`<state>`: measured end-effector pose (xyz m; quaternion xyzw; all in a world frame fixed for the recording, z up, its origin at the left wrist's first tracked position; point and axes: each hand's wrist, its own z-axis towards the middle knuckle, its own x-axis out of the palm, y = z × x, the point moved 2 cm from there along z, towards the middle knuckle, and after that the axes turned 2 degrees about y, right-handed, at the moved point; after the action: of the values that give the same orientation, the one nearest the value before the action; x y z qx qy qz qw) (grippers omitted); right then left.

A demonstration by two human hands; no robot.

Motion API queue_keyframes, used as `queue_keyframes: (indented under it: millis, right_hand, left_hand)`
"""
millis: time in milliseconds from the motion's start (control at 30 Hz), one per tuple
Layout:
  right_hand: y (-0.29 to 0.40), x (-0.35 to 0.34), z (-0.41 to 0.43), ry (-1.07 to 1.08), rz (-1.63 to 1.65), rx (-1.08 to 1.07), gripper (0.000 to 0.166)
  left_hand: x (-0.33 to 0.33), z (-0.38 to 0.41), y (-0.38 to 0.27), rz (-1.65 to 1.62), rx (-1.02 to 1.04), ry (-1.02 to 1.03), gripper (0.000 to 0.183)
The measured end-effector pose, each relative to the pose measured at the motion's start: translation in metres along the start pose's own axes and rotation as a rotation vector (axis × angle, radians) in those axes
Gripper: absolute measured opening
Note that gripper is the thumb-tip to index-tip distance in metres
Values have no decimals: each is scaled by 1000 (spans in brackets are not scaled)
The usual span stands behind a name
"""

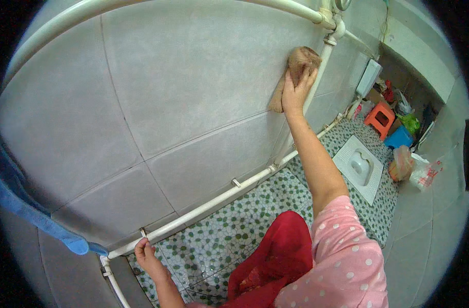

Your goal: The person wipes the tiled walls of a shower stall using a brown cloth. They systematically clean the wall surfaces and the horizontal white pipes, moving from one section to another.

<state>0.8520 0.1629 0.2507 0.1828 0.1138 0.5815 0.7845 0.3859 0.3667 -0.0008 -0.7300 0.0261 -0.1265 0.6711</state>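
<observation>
A brown cloth is bunched under my right hand, which presses it on the grey wall tiles beside a white vertical pipe. Part of the cloth hangs down along my wrist. Low at the left, my left hand has its fingers bent near the white horizontal pipe at the foot of the wall. I see nothing held in it; whether its fingertips touch the pipe or its clip, I cannot tell.
A white squat toilet is set in the pebble-patterned floor. Behind it are an orange plastic stool, a blue container and plastic bags. Blue fabric hangs at the left. A curved white pipe crosses above.
</observation>
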Motion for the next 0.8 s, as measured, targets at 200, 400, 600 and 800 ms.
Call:
queue_keyframes:
  millis: [200, 400, 600, 800]
  right_hand:
    - [58, 45, -83, -5, 188, -145, 68]
    - [119, 58, -197, 697, 20, -567, 58]
    - [108, 33, -39, 315, 0, -709, 54]
    - [21, -3, 95, 98, 282, -2, 51]
  left_hand:
    - [-4, 5, 3, -49, -3, 43, 11]
    - [1, 11, 22, 7, 35, 87, 12]
    - [-8, 11, 12, 399, 460, 69, 12]
    - [9, 13, -11, 387, 670, 2, 27]
